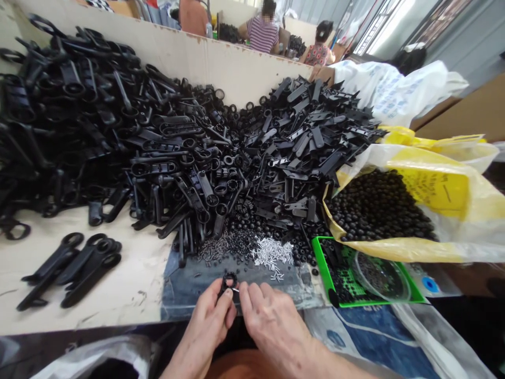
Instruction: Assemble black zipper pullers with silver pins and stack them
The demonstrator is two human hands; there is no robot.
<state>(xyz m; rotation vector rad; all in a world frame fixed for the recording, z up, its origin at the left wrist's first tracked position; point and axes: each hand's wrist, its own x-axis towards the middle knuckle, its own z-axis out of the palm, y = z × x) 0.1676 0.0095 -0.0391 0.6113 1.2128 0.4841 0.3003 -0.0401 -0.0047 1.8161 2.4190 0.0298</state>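
At bottom centre, the left hand (pixel 213 311) grips a black ringed part (pixel 225 282); the right hand (pixel 273 316) apparently pinches a metal pin (pixel 235 289), which misalignment could make slip.

The ring part (pixel 229 278) is black, pins (pixel 272 251) silvery, tray (pixel 323 271) green, shirt (pixel 263 35) striped purple and white.

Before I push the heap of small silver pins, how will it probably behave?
The silver pins would probably scatter rather than slide together, because they lie loose and crisscrossed. Their narrow, straight shape suggests single ones may roll. Their shiny surface looks smooth, so they could be slippery.
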